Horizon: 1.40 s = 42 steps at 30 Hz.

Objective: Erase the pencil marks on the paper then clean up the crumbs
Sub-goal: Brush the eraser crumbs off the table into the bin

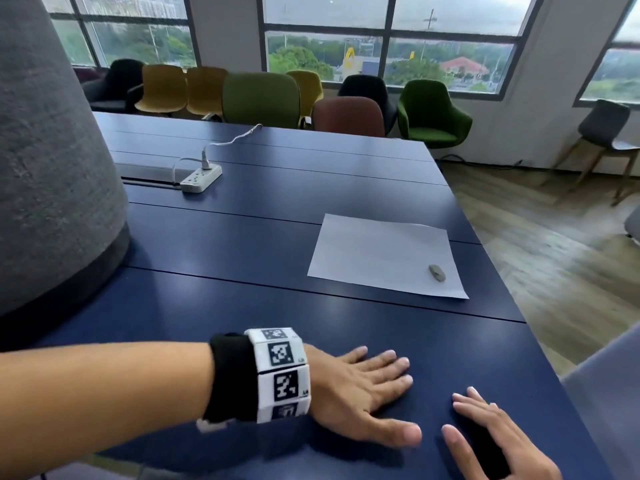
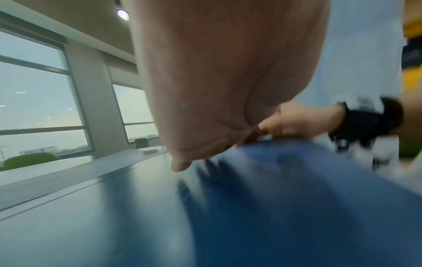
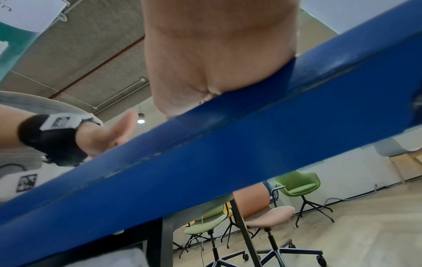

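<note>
A white sheet of paper (image 1: 384, 256) lies on the dark blue table (image 1: 242, 237) toward its right edge. A small grey eraser (image 1: 437, 273) rests on the paper's near right corner. No pencil marks or crumbs can be made out from here. My left hand (image 1: 363, 389) lies flat on the table near the front, fingers straight, well short of the paper. My right hand (image 1: 491, 434) lies flat beside it at the front right, fingers spread. Neither hand holds anything. In the left wrist view the left palm (image 2: 217, 81) fills the frame. The right palm (image 3: 217, 54) sits at the table edge.
A white power strip (image 1: 201, 178) with a cable lies at the table's far left. A large grey cone-shaped object (image 1: 52, 168) stands at the left. Several chairs (image 1: 263, 98) line the far side under the windows. The table's right edge (image 1: 502, 271) drops to a wooden floor.
</note>
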Motion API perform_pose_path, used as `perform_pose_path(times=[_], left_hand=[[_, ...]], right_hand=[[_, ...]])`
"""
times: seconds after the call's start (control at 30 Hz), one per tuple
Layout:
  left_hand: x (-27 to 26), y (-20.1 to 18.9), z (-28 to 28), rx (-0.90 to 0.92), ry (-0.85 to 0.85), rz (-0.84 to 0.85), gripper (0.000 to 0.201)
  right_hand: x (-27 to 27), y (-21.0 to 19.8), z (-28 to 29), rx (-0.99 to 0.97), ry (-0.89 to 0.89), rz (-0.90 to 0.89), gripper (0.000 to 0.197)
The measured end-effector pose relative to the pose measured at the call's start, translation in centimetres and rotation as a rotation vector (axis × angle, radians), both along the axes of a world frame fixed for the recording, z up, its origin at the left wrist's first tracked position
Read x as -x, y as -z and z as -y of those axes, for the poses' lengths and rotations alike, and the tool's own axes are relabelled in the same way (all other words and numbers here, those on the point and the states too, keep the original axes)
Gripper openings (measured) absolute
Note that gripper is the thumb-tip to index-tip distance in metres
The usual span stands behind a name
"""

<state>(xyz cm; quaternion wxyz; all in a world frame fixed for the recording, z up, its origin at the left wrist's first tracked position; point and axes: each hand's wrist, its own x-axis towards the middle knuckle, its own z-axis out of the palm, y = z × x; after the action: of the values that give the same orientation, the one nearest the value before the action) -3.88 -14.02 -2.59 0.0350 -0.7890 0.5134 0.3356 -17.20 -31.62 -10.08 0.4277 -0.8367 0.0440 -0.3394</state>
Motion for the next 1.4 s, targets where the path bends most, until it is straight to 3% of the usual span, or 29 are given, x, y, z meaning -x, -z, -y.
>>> perform_pose_path(times=[0.07,0.17,0.3,0.4,0.6,0.77,0.87,0.93,1.0,1.07,1.17,1.23,1.33,1.4], left_hand=[[1.1,-1.8,-1.2,0.092,-0.054,-0.038,0.083],[1.0,-2.9,-5.9,0.132,-0.322,0.04,0.091],[0.4,-0.7,-13.7,0.086,-0.808,0.11,0.119],[1.4,1.4,-16.4,-0.015,-1.016,0.149,0.116],[2.6,3.2,-11.7,-0.021,-0.909,0.176,0.129],[3.6,3.2,-3.9,0.085,-0.685,0.089,0.117],[4.7,2.5,-0.2,0.109,-0.524,-0.048,0.116],[4.9,1.7,1.1,0.13,-0.478,-0.145,0.102],[3.6,0.8,0.2,0.145,-0.541,-0.149,0.09],[1.1,0.4,-3.3,0.124,-0.648,-0.027,0.09],[-3.1,1.0,-10.2,-0.019,-0.776,0.208,0.124],[-4.3,1.7,-12.9,-0.132,-0.822,0.262,0.145],[-4.1,2.5,-11.2,-0.125,-0.782,0.222,0.144],[-3.1,2.9,-8.2,-0.093,-0.688,0.196,0.127]], right_hand=[[0.0,0.0,0.1,0.003,-0.009,0.002,0.065],[0.2,0.0,0.1,-0.008,-0.01,-0.015,0.065],[0.2,0.1,0.1,0.024,-0.011,-0.026,0.063],[0.3,0.2,-0.1,0.027,-0.012,-0.032,0.066],[0.4,0.2,-0.4,0.074,0.005,-0.04,0.048],[0.4,0.1,-0.6,0.078,0.023,-0.061,0.045],[0.4,0.1,-0.6,0.073,0.008,-0.048,0.048],[0.2,0.2,-0.6,0.094,-0.009,-0.011,0.055],[0.2,0.3,-0.6,0.082,-0.005,-0.007,0.059],[0.4,0.2,-0.6,0.042,-0.011,-0.04,0.062],[0.7,0.1,-0.6,0.015,0.019,-0.122,0.066],[0.8,0.1,-0.6,0.017,0.029,-0.157,0.066],[0.9,-0.1,-0.6,0.03,0.04,-0.176,0.063],[1.1,-0.1,-0.6,0.031,0.032,-0.194,0.062]])
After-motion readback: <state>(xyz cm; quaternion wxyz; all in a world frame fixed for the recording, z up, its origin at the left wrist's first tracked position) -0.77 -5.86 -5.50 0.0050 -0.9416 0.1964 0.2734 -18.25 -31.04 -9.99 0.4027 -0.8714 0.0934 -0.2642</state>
